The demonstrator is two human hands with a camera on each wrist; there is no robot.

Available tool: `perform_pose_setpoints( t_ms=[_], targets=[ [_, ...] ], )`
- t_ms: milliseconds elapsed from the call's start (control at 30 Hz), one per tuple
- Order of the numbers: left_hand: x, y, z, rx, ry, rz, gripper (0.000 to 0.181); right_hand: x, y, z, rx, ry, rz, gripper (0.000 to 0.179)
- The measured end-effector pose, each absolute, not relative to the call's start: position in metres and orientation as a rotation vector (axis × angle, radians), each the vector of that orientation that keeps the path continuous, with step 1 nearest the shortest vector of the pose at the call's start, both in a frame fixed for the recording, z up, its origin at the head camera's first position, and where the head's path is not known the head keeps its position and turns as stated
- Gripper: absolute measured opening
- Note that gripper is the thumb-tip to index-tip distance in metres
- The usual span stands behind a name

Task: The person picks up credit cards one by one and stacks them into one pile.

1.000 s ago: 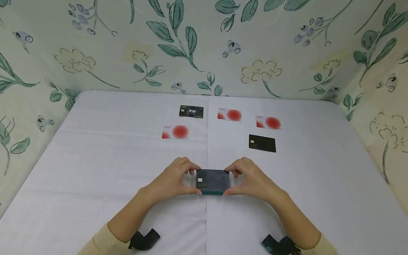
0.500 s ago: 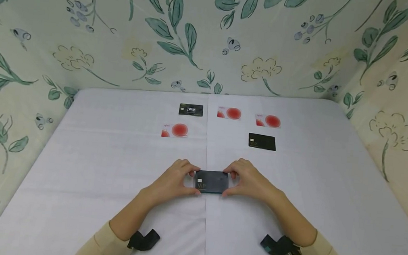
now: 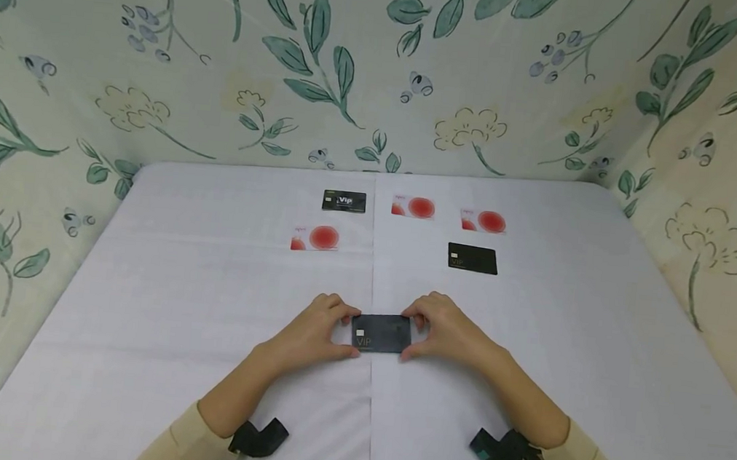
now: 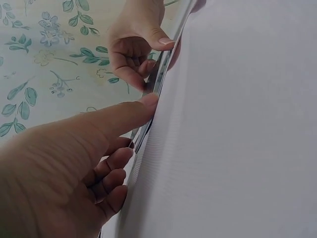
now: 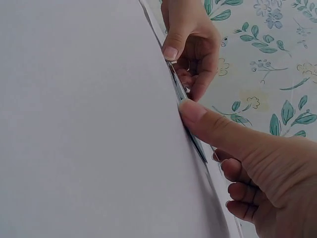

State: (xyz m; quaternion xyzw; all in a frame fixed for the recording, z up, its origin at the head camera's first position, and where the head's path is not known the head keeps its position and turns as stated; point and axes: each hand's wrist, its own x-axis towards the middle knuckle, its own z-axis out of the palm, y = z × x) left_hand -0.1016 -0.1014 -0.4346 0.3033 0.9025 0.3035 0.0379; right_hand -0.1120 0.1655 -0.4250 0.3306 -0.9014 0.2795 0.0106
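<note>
Between your two hands, squarely in front of you, is the dark card [image 3: 382, 333], a pale chip and "VIP" showing at its left end. Its long axis runs from left to right, straight from one hand to the other, so neither hand is clearly nearer: your left hand [image 3: 310, 331] has the left end and your right hand [image 3: 448, 328] has the right. I'd judge that this balance across the long axis is what matters most for moving it level.

Both hands grip the same thing. At each end you pinch it between a thumb at the edge closer to you and fingertips at the far edge. In the wrist views, your left thumb [image 4: 148, 100] and right thumb [image 5: 192, 110] lie against that near edge. Several thin edges show there — I can't tell whether you hold one card or a small stack, nor whether it touches the white surface [image 3: 173, 279].

Beyond your hands, five cards lie well apart from it. The left red-and-white card [image 3: 315, 238] is ahead of your left hand, and the plain black card [image 3: 473, 259] is ahead of your right. Farther back are the silver-lettered card [image 3: 345, 201], the middle red-and-white card [image 3: 413, 206] and the right red-and-white card [image 3: 483, 221].
</note>
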Motion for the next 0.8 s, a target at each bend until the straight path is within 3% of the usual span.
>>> perform_pose_setpoints(
  t_ms=[800],
  targets=[
    [-0.1024, -0.1024, -0.4354, 0.844, 2.735, 0.929, 0.056, -0.1106, 0.1684, -0.4239, 1.037, -2.897, 0.880, 0.061]
  ],
)
